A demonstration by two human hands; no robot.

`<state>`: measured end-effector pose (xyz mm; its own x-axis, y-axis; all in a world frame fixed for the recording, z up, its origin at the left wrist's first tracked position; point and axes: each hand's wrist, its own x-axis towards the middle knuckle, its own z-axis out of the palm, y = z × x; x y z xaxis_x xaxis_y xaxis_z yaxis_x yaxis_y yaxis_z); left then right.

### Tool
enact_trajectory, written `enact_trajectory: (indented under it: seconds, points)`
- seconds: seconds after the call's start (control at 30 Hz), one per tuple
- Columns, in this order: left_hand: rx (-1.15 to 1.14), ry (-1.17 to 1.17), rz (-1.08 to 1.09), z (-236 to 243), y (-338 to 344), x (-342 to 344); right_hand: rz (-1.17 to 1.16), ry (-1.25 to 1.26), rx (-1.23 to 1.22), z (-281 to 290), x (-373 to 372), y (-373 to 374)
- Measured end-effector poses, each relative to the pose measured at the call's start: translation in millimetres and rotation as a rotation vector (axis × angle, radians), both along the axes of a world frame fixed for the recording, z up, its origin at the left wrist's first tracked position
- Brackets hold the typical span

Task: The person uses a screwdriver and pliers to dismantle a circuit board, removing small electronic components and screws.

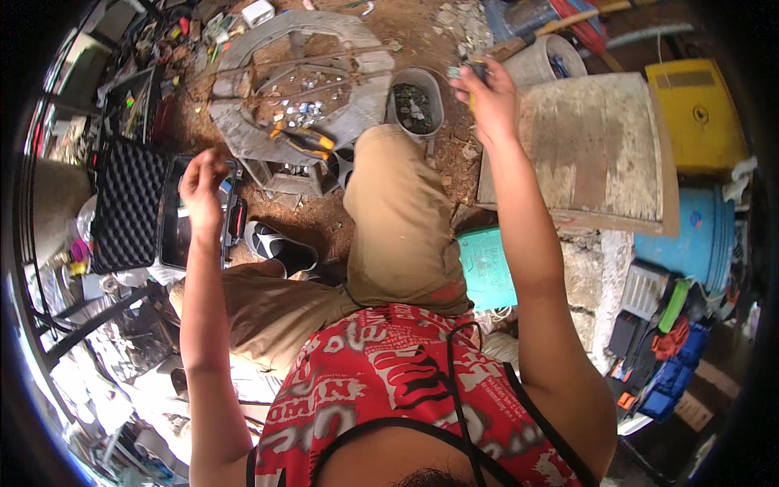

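Observation:
My right hand (pixel 497 105) is raised at the upper right, closed around a yellow-and-black handled tool (pixel 480 71) whose kind I cannot make out. A small greyish-green piece (pixel 454 72) shows at its fingertips. Just to the left of that hand stands a pale bucket (pixel 439 91) with dark scraps inside. My left hand (pixel 203 185) is closed with curled fingers above an open black case (pixel 128 203) lined with bumpy foam. Whatever it may hold is hidden. Orange-and-black pliers (pixel 303 141) lie on the near rim of a grey ring-shaped stand (pixel 357 93).
Small bright scraps (pixel 302 109) lie inside the ring. To the right are a worn wooden board (pixel 588 146), a yellow metal box (pixel 698 114) and a blue drum (pixel 686 239). A turquoise plastic piece (pixel 487 268) sits beside my knee. Clutter lines the left side.

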<state>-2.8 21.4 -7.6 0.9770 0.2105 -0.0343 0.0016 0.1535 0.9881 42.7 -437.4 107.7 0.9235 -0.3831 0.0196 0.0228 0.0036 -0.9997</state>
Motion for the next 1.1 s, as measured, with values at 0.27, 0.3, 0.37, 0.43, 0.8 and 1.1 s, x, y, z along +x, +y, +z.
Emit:
enact_trajectory:
  seconds: [0.27,0.3,0.37,0.43,0.8,1.1]
  points:
    - [0.104,-0.122,0.301,74,42,-115,-0.178,0.286,-0.053,-95,-34,-63]
    - [0.134,-0.147,0.378,77,49,-132,-0.162,0.307,-0.056,-99,-46,-69]
    - [0.081,-0.075,0.582,84,67,-168,-0.133,0.313,-0.044,-107,-57,-73]
    - [0.045,-0.006,0.741,87,72,-194,-0.096,0.278,-0.025,-112,-56,-69]
    - [0.072,0.262,0.712,8,76,-236,0.200,0.202,-0.729,-103,63,14]
    - [0.032,0.411,0.686,-78,79,-281,0.476,0.191,-1.184,-4,49,53]
